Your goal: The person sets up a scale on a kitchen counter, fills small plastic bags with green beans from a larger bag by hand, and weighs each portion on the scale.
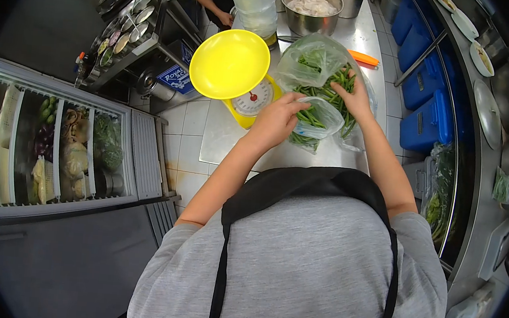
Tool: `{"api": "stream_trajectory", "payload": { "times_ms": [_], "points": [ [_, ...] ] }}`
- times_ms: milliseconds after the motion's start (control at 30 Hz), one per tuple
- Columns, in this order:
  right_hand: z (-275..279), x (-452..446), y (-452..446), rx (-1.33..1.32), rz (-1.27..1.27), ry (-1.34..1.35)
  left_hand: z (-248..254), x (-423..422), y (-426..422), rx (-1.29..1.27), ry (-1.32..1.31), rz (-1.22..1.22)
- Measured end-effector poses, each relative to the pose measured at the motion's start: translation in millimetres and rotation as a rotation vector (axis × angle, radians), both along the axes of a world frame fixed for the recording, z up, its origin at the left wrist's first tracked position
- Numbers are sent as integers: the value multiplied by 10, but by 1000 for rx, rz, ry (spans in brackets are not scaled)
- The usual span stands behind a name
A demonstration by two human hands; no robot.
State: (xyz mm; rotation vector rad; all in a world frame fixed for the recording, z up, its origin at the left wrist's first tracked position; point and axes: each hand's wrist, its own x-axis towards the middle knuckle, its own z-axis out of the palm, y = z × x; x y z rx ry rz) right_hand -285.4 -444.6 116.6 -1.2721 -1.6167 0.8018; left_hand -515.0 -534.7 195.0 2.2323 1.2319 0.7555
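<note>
My left hand (275, 121) is closed on the rim of a small clear plastic bag (329, 116) with some cut green beans in it. Just to the right, my right hand (358, 98) has its fingers curled into the loose green beans (347, 123), gripping some; its fingertips are partly hidden among them. The beans spill from a large clear plastic bag (316, 58) lying open on the steel table (220, 141). Left of my hands stands a yellow kitchen scale (253, 103) with a round yellow pan (229, 63) on top.
Metal pots (312, 23) of pale and red food stand at the table's far end. An orange-handled tool (363, 59) lies behind the bag. A glass-front fridge (61, 148) is at left, blue bins (424, 125) at right. Another person's arm (210, 5) shows beyond the table.
</note>
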Motion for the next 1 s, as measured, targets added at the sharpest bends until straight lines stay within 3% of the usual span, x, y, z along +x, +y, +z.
{"api": "stream_trajectory", "payload": {
  "times_ms": [33, 100, 167, 233, 433, 500, 567, 600, 633, 733, 767, 833, 867, 933, 1000],
  "points": [
    [172, -22, -24, 4, 0, 2, 43, 3, 3, 4, 2, 0],
    [485, -60, -87, -67, 40, 348, 136, 6, -18, -86, -83, -20],
    [641, -64, -124, -54, 63, 416, 181, 6, 21, -188, -131, 6],
    [791, -107, -188, -113, 121, 742, 138, -6, 90, -289, -182, 34],
    [921, -461, -526, -145, 276, 960, 48, 18, 155, -714, -506, 34],
    [729, -545, -559, -110, 332, 654, 20, 36, 138, -675, -642, 19],
    [620, -521, -578, -140, 427, 303, 58, 10, 102, -672, -615, 35],
    [746, -509, -626, -139, 463, 93, 83, -10, 88, -670, -588, 49],
    [817, -504, -620, -141, 467, 92, 66, -34, 83, -669, -590, 53],
    [1003, -500, -566, -228, 624, -450, 71, -29, 65, -736, -540, 52],
    [1006, -515, -537, -230, 622, -450, 98, 7, 42, -722, -577, 70],
    [1015, -544, -486, -257, 732, -846, 149, 56, 9, -709, -611, 85],
    [1003, -585, -478, -255, 730, -846, 159, 63, 4, -732, -584, 51],
    [963, -687, -467, -388, 783, -1233, 207, 99, -27, -752, -557, 21],
    [963, -743, -517, -441, 727, -1184, 261, 151, -72, -622, -497, 6]
  ]
}}
